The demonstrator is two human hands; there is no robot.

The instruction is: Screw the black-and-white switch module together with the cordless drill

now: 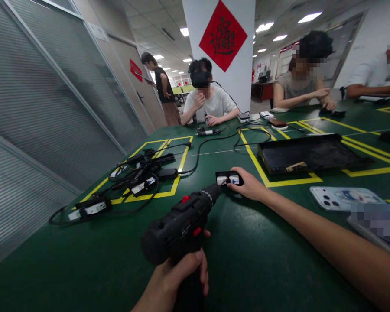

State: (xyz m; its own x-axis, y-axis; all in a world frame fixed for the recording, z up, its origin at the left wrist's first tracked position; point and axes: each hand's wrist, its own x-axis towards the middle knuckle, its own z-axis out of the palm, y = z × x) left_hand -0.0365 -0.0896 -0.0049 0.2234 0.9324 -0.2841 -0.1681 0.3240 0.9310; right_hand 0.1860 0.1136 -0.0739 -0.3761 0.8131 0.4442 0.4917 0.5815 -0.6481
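My left grip (186, 272) wraps the drill (182, 219), my right grip (248, 183) holds the box (234, 178) at its right end; if the box turns, the bit (224, 182) may slip.

- Drill (169, 232) in left hand (172, 277): matt black plastic body, smooth red plastic switches (197, 231).
- Small case (237, 193) in right hand (247, 186): black, looks like plastic; white insert (221, 180), material unclear from where I'm standing.
- Tabletop (263, 251) under both hands: smooth green, low sheen.
- Tape (177, 184) beyond left hand: flat yellow.
- Cables (199, 151) beyond left hand: smooth black plastic or rubber sheath.
- Tray (315, 151) to right hand's right: dark, scuffed; metal or plastic, can't tell.
- Phone (347, 199), same side, nearer: glossy case.
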